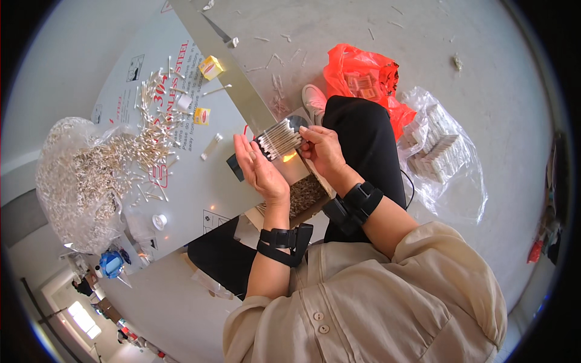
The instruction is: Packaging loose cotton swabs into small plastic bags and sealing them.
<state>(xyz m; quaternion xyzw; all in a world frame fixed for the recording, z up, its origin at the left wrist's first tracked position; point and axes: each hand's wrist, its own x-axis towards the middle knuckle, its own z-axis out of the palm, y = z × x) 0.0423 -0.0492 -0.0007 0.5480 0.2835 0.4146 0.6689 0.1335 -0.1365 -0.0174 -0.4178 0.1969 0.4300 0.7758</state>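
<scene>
A flat row of cotton swabs [279, 140], with black tips along one edge and a clear sleeve seemingly around it, is held up between my hands over the near table edge. My left hand [261, 171] supports its left end, fingers long and the thumb side against it. At the other end, my right hand [325, 150] pinches the dark corner between thumb and fingers. Directly below is an open cardboard box [324, 175] with many thin brown sticks [304, 196] inside. A dark block [235, 167] sits on the table beside my left hand.
Loose swabs [154, 130] spill from a big clear bag [66, 151] across the metal table [193, 175]. Small yellow boxes [210, 68] and a white lid [159, 221] lie there too. On the floor at right are a red bag [357, 66] and a clear bag of packs [439, 151].
</scene>
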